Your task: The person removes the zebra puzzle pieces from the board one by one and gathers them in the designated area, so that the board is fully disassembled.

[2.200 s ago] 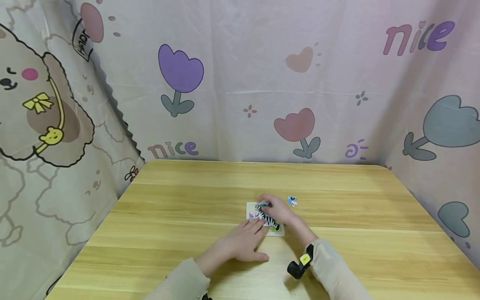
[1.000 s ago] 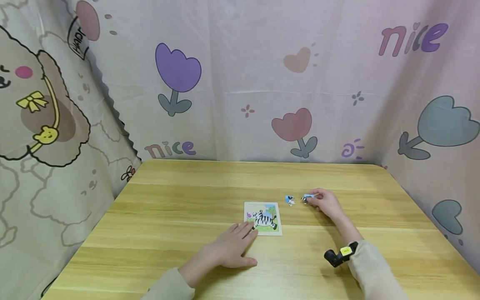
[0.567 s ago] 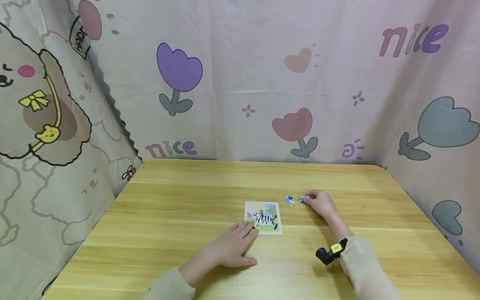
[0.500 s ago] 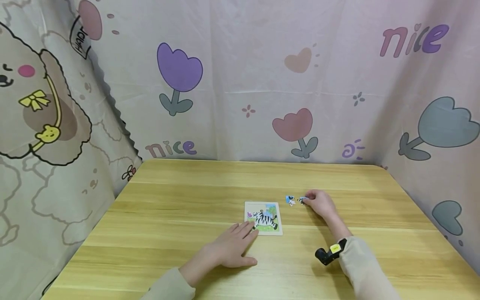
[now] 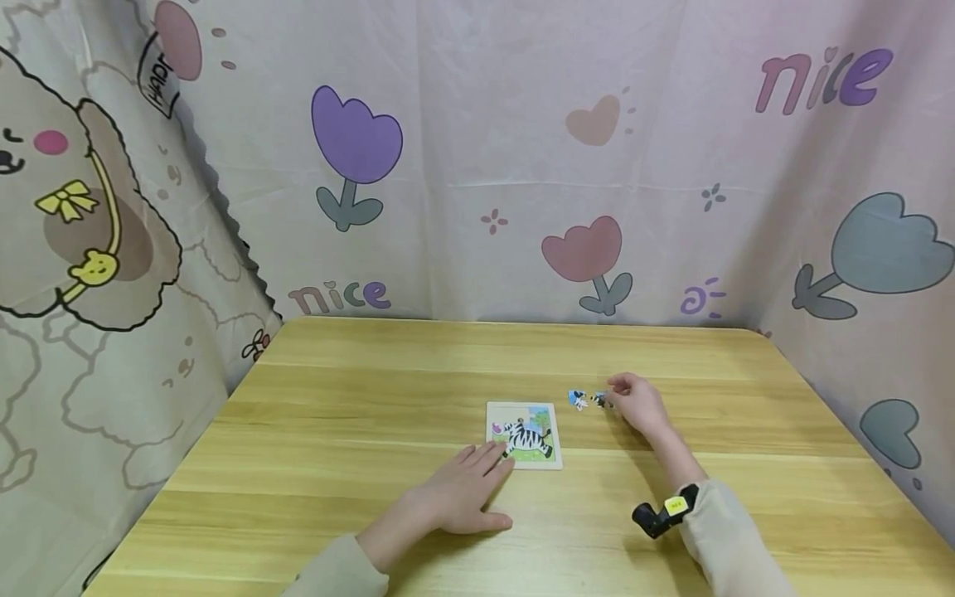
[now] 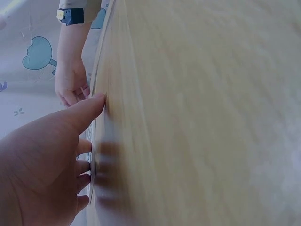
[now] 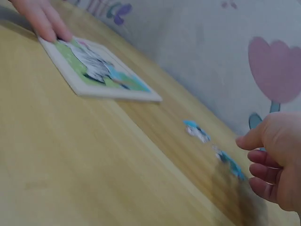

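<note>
A white-framed zebra puzzle lies on the table, its upper left part pale and unfilled. My left hand is spread flat, its fingertips resting on the puzzle's lower left edge. Right of the puzzle lie two loose jigsaw pieces: one blue, black and white piece, and a second jigsaw piece close beside it. My right hand hovers just right of the second piece. In the right wrist view, its thumb and loosely bent fingers stand apart from both pieces and hold nothing.
The wooden table reaches back to a printed curtain. Another curtain hangs along its left side. A black wrist camera sits on the right forearm.
My right hand went from the puzzle to the right with a jigsaw piece, set it down beside the other piece and let go. The left hand slid slightly down and left on the puzzle.
</note>
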The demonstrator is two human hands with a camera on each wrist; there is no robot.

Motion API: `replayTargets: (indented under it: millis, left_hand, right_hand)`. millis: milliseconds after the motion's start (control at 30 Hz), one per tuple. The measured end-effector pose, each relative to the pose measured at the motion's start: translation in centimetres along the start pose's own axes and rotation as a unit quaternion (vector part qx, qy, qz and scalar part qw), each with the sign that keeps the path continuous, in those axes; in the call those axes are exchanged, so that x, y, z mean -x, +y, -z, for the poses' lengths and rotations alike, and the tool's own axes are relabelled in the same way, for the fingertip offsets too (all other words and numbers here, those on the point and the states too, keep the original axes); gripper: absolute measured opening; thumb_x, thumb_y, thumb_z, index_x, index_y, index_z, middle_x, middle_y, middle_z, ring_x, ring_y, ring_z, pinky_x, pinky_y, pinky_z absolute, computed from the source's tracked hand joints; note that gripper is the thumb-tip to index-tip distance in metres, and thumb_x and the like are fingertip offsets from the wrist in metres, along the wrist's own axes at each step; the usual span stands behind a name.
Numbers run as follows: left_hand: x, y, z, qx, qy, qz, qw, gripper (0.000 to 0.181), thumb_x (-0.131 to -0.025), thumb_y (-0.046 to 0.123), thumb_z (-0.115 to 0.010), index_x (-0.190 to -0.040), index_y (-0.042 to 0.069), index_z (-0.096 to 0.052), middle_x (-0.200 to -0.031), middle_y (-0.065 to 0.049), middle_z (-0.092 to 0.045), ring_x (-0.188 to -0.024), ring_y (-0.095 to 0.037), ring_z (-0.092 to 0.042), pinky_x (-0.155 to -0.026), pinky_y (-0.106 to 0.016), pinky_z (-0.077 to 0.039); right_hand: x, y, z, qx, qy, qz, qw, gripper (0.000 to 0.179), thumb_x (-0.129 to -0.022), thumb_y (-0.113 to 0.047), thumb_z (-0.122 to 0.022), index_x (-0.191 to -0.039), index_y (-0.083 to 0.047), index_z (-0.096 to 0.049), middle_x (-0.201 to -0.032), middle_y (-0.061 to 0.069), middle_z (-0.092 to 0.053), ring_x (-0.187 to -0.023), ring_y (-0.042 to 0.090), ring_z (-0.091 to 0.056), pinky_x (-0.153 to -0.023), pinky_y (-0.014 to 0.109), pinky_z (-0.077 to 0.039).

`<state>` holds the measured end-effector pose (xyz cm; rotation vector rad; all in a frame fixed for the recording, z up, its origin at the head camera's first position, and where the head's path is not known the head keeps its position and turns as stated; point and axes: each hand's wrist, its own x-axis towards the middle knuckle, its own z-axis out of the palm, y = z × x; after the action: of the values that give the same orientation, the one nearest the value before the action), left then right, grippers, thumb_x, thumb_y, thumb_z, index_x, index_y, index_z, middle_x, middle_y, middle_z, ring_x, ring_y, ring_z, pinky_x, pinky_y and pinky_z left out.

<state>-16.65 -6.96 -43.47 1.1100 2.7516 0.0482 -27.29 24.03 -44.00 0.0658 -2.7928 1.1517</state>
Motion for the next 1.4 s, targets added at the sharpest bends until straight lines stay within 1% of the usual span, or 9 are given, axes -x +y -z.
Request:
replayTargets:
  millis: [133,267,433,533,700,800,867,1100,1400]
  left_hand:
    - [0.0,0.0,0.1,0.001,0.001,-0.001,1.0,0.082,-0.086,0.064,-0.042,-0.147,0.011,-0.026,-0.153,-0.011,-0.016,-0.139,-0.025,-0.015,-0.112,-0.041,-0.016]
    - [0.0,0.1,0.2,0.004,0.0,-0.002,1.0,0.082,-0.087,0.064,-0.042,-0.147,0.01,-0.027,-0.153,-0.012,-0.015,-0.139,-0.025,-0.015,-0.112,-0.041,-0.016]
    - [-0.1,0.3,0.2,0.001,0.0,-0.002,1.0,0.082,-0.087,0.064,-0.043,-0.147,0.01,-0.027,-0.153,-0.012,-0.015,-0.139,-0.026,-0.015,-0.112,-0.04,-0.016]
    - [0.0,0.4,0.2,0.001,-0.001,-0.001,1.0,0.082,-0.087,0.063,-0.043,-0.147,0.01,-0.027,-0.153,-0.012,-0.015,-0.139,-0.025,-0.015,-0.112,-0.04,-0.016]
    - [0.0,0.4,0.3,0.01,-0.005,0.0,0.9999,0.081,-0.087,0.063,-0.044,-0.147,0.011,-0.027,-0.153,-0.011,-0.014,-0.14,-0.025,-0.014,-0.112,-0.04,-0.016]
    - [0.0,0.5,0.4,0.01,-0.004,0.001,0.9999,0.081,-0.087,0.063,-0.044,-0.146,0.01,-0.027,-0.153,-0.011,-0.015,-0.14,-0.025,-0.014,-0.112,-0.04,-0.017]
    - [0.0,0.5,0.4,0.007,-0.003,0.002,1.0,0.081,-0.086,0.063,-0.044,-0.146,0.01,-0.027,-0.153,-0.011,-0.015,-0.14,-0.025,-0.015,-0.112,-0.039,-0.016]
    - [-0.1,0.4,0.5,0.006,-0.002,0.003,1.0,0.082,-0.086,0.063,-0.045,-0.146,0.01,-0.027,-0.153,-0.011,-0.016,-0.139,-0.025,-0.015,-0.112,-0.039,-0.017]
    - [-0.2,0.2,0.3,0.004,0.003,-0.004,1.0,0.081,-0.086,0.062,-0.045,-0.146,0.009,-0.029,-0.153,-0.012,-0.017,-0.139,-0.025,-0.016,-0.112,-0.039,-0.018]
  right_hand:
    - [0.2,-1.6,-0.8,-0.023,0.0,0.029,0.9993,0.028,-0.085,-0.007,-0.063,-0.109,0.008,-0.06,-0.096,0.018,-0.061,-0.088,0.03,-0.057,-0.078,0.042,-0.048]
    - [0.5,-3.1,-2.1,-0.049,-0.017,0.028,0.9982,0.029,-0.085,-0.008,-0.064,-0.11,0.007,-0.061,-0.097,0.015,-0.062,-0.089,0.027,-0.057,-0.078,0.039,-0.048]
    - [1.2,-4.6,-3.9,-0.051,-0.032,0.041,0.9973,0.029,-0.084,-0.008,-0.067,-0.109,0.005,-0.062,-0.095,0.012,-0.062,-0.089,0.025,-0.057,-0.08,0.039,-0.048]
    - [1.8,-5.1,-4.8,-0.052,-0.038,0.051,0.9967,0.029,-0.082,-0.009,-0.069,-0.106,0.005,-0.064,-0.092,0.011,-0.063,-0.086,0.025,-0.057,-0.077,0.039,-0.049]
    - [2.6,-5.5,-5.9,-0.026,-0.038,0.05,0.9977,0.034,-0.078,-0.015,-0.074,-0.105,0.004,-0.065,-0.089,0.007,-0.06,-0.083,0.021,-0.055,-0.075,0.038,-0.048]
    - [2.9,-5.6,-6.3,-0.003,-0.026,0.055,0.9981,0.036,-0.076,-0.019,-0.076,-0.104,0.002,-0.066,-0.087,0.006,-0.059,-0.084,0.021,-0.053,-0.077,0.039,-0.047]
    - [3.0,-5.6,-6.5,0.005,-0.016,0.059,0.9981,0.036,-0.075,-0.021,-0.076,-0.102,0.002,-0.067,-0.088,0.007,-0.06,-0.087,0.024,-0.053,-0.08,0.041,-0.045]
    - [3.7,-6.0,-6.9,0.028,0.009,0.071,0.9971,0.035,-0.075,-0.019,-0.076,-0.101,0.002,-0.069,-0.1,0.017,-0.061,-0.102,0.035,-0.049,-0.09,0.05,-0.039]
    - [4.1,-6.4,-7.2,0.048,0.022,0.083,0.9951,0.034,-0.073,-0.017,-0.077,-0.098,0.005,-0.069,-0.098,0.018,-0.059,-0.098,0.035,-0.049,-0.085,0.047,-0.041]
